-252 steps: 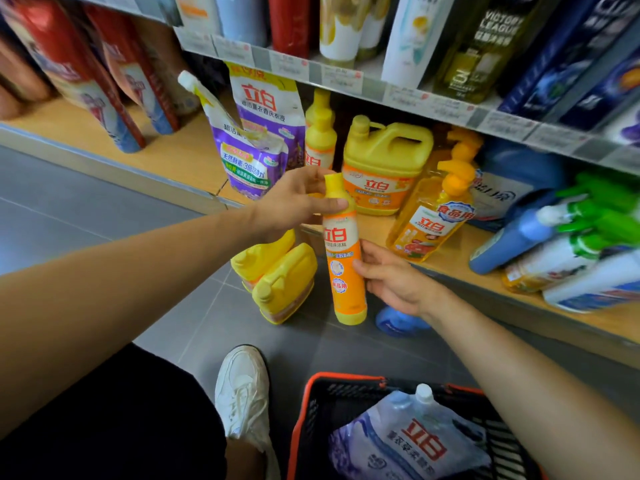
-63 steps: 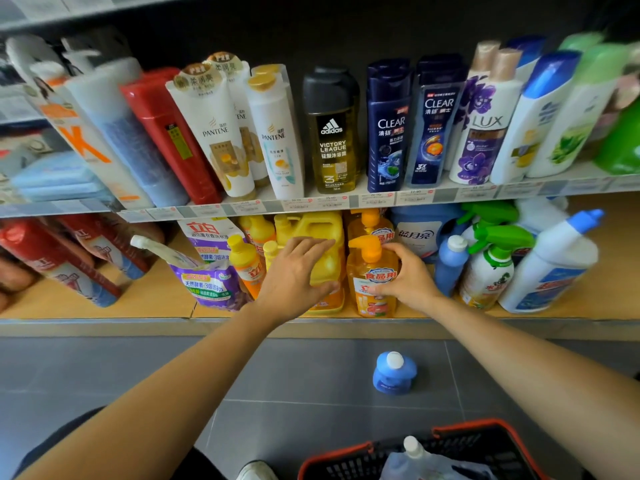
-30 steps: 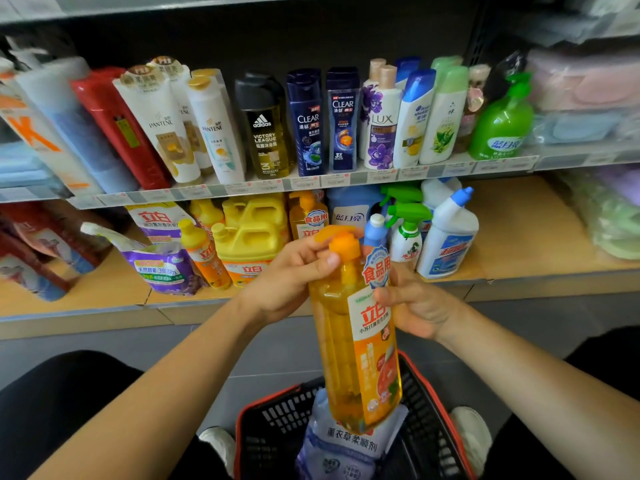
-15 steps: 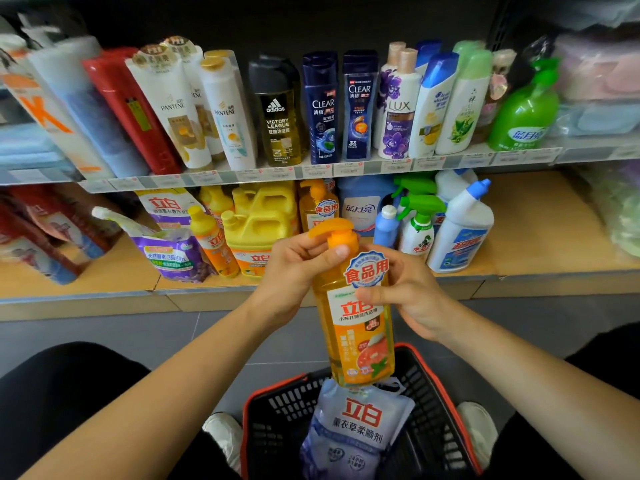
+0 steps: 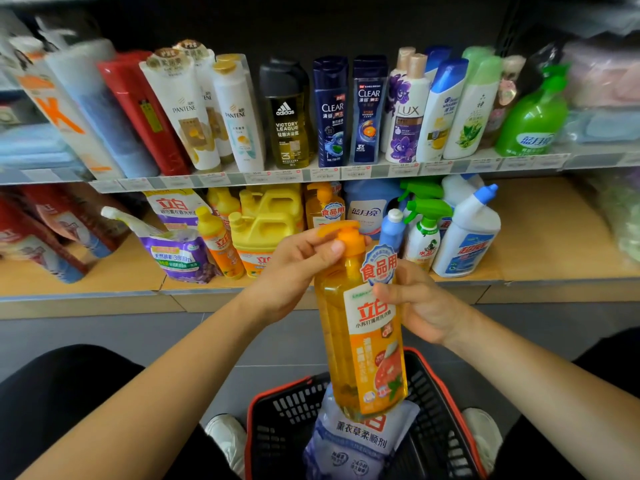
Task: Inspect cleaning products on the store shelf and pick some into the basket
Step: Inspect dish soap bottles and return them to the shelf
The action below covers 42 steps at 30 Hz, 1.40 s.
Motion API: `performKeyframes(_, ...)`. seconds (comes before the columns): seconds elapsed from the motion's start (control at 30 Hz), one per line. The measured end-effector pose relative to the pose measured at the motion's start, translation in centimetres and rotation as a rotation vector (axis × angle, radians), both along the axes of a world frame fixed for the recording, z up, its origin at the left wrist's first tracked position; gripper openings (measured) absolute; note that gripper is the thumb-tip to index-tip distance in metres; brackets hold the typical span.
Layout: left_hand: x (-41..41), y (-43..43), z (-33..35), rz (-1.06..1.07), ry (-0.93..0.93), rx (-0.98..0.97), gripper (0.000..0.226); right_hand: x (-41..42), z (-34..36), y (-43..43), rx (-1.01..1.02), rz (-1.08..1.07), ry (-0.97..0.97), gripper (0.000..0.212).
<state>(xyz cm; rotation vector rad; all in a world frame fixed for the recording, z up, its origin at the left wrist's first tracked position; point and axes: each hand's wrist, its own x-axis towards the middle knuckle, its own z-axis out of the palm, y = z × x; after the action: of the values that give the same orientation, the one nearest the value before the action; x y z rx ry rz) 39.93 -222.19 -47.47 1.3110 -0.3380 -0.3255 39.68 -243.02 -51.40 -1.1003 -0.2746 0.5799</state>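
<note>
Both hands hold the orange pump bottle (image 5: 363, 327) upright above the basket (image 5: 277, 420) — left hand (image 5: 294, 271) fingers curled at its pump neck, right hand (image 5: 419, 306) fingers wrapped round its body. The basket holds one softener pouch (image 5: 353, 445) — lying just under the bottle's base.

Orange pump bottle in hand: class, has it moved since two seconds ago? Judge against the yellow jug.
Yes. The orange pump bottle has come off the shelf beside the yellow jug, forward; left hand and right hand hold it over the basket.
</note>
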Motion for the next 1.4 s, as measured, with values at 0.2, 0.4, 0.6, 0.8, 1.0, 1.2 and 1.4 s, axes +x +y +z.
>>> performKeyframes(0.2,-0.7,1.3,0.0,0.383,-0.433,0.377,0.037,0.5,-0.3,-0.7,-0.218,-0.183,-0.169,0.053)
performKeyframes(0.4,-0.6,0.8,-0.5,0.426,-0.425,0.504,0.037,-0.5,-0.3,0.3,-0.509,-0.266,-0.458,0.066)
performKeyframes(0.6,-0.2,1.4,-0.1,0.236,-0.445,0.496,0.033,-0.9,0.0,0.4,-0.541,-0.25,-0.533,0.064)
performKeyframes(0.8,0.0,1.8,0.7,0.075,-0.418,0.37,0.039,-0.3,0.2,-0.6,-0.389,-0.136,-0.317,0.072)
performKeyframes(1.0,-0.4,1.9,0.4,0.272,-0.327,0.198,0.035,0.1,0.1,-0.7,-0.25,-0.123,-0.214,0.064)
performKeyframes(1.2,-0.1,2.2,0.2,0.289,-0.165,0.016,0.025,0.3,0.3,-0.8,-0.148,-0.131,-0.158,0.043)
performKeyframes(1.4,0.1,2.2,0.1,0.214,-0.092,-0.056,0.03,0.4,0.4,-0.8,-0.135,-0.125,-0.116,0.037)
